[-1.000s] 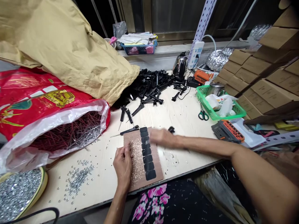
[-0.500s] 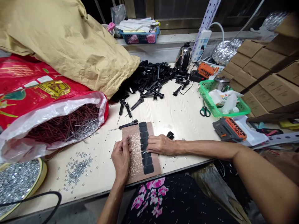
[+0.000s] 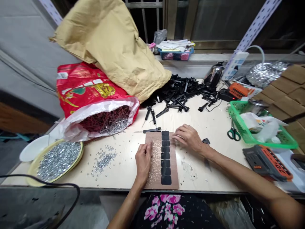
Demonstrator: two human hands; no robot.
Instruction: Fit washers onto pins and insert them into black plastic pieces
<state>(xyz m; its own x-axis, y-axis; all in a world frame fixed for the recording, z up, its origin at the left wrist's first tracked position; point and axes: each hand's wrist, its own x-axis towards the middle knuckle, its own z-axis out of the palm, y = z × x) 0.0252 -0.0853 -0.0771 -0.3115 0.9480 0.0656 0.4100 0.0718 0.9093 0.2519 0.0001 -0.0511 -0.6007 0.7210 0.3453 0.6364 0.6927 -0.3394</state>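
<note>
A brown board lies at the table's front edge, with a column of several black rounded pieces on it. Pale specks cover the board's left part. My left hand rests at the board's left edge, its fingers curled together; whatever they hold is too small to name. My right hand is over the board's upper right edge, beside the black pieces, fingers closed and slightly blurred, their contents unclear. A small black piece lies by the right wrist. Beyond the board lies a black part with a thin metal pin.
Silvery discs fill a yellow bowl and lie scattered on the table. A red sack holds nails. Black parts are heaped behind. Scissors, a green basket and a battery are at right.
The view has swung left, showing more of the yellow bowl. My right hand has moved off the middle of the black column toward the board's upper right edge. My left hand stays at the board's left edge.
</note>
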